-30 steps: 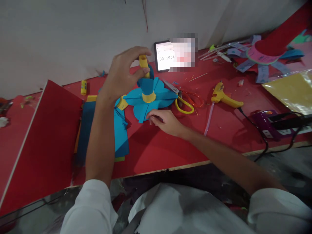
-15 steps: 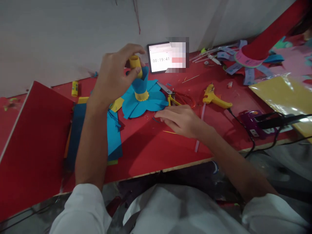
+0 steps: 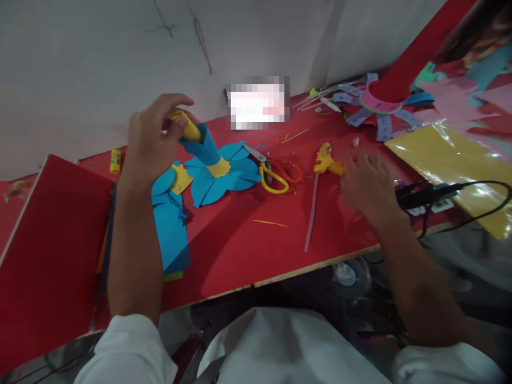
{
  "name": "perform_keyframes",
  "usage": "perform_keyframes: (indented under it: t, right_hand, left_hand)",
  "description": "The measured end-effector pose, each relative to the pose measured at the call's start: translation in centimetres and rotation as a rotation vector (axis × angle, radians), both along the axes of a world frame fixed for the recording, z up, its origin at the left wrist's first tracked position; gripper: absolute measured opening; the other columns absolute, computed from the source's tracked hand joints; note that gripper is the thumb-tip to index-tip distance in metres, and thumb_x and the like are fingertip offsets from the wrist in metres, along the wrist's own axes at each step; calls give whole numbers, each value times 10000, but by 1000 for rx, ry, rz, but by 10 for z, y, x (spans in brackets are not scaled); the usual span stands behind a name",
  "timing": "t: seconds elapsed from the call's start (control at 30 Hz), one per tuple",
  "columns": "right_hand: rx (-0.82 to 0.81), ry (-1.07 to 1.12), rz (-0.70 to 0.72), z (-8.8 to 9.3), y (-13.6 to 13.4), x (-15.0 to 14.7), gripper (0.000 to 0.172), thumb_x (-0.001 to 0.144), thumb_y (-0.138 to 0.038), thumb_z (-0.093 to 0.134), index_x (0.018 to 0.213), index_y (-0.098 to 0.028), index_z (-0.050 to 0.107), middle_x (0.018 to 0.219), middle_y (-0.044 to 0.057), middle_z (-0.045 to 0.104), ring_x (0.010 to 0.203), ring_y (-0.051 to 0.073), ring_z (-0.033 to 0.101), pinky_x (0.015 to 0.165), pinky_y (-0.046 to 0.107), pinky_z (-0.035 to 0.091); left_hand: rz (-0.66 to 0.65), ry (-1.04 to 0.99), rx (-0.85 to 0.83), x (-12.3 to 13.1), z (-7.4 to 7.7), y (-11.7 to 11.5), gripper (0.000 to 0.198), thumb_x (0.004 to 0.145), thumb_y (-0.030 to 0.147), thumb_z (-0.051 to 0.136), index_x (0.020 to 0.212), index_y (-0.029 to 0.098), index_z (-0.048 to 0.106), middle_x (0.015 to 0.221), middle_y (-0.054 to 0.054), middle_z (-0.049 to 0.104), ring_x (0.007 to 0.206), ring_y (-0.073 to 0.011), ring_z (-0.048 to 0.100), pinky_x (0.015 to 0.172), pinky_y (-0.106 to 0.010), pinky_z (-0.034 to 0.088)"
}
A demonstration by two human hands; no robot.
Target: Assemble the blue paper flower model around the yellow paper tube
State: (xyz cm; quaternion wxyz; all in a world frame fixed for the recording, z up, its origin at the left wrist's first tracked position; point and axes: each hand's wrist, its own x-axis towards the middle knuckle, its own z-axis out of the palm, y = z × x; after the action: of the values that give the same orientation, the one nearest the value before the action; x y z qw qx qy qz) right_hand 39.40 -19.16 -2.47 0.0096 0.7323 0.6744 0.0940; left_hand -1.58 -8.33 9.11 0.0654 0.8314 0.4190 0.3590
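My left hand (image 3: 154, 136) is closed around a yellow paper tube (image 3: 190, 128), pinching it near its upper end. The tube rises out of a blue paper sleeve (image 3: 206, 146), which leans left above a yellow ring in the middle of a flat blue paper flower (image 3: 244, 173). My right hand (image 3: 368, 181) is over the handle end of a yellow hot glue gun (image 3: 326, 160), with its fingers extended and a little blurred. A clear glue stick (image 3: 312, 213) sticks out of the gun toward the front edge. Scissors (image 3: 274, 173) with red and yellow handles lie beside the flower.
Blue paper sheets (image 3: 172, 240) and a red board (image 3: 52, 256) are at the left, near a small yellow glue stick tube (image 3: 115, 161). A purple power box with cables (image 3: 420, 197) and a yellow plastic-wrapped pack (image 3: 460, 160) lie at the right. A lit screen (image 3: 256, 104) leans against the wall.
My right hand has moved right, from beside the flower to the glue gun's handle. My left hand has tilted the yellow tube and blue sleeve to the left. The camera view has shifted slightly.
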Motion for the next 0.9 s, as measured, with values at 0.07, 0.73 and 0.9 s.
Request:
perform_keyframes:
  t: [0.07, 0.73, 0.9]
  right_hand:
    - [-75, 39, 17, -7, 3, 3, 409, 1006, -218, 438, 1388, -103, 531, 1262, 250, 639, 1173, 366, 581, 850, 420, 399]
    - [108, 330, -20, -9, 17, -18, 331, 936, -227, 565, 1266, -199, 555, 1270, 178, 683, 1102, 317, 653, 770, 376, 399]
    - [13, 344, 122, 4, 28, -48, 399, 934, -215, 556, 1331, -180, 530, 1149, 161, 741, 975, 307, 685, 714, 364, 352]
  left_hand:
    - [23, -5, -53, -8, 1, 2, 392, 1021, 580, 560, 1344, 372, 632, 1158, 26, 795, 1006, -246, 724, 872, -498, 605]
    - [76, -434, -160, 25, -70, 37, 586, 882, 809, 617, 1115, 272, 645, 917, -6, 684, 819, -157, 571, 782, -405, 455]
    - [123, -372, -75, 28, -63, 31, 578, 914, 819, 560, 935, 247, 640, 820, -11, 607, 787, -162, 530, 748, -385, 407]
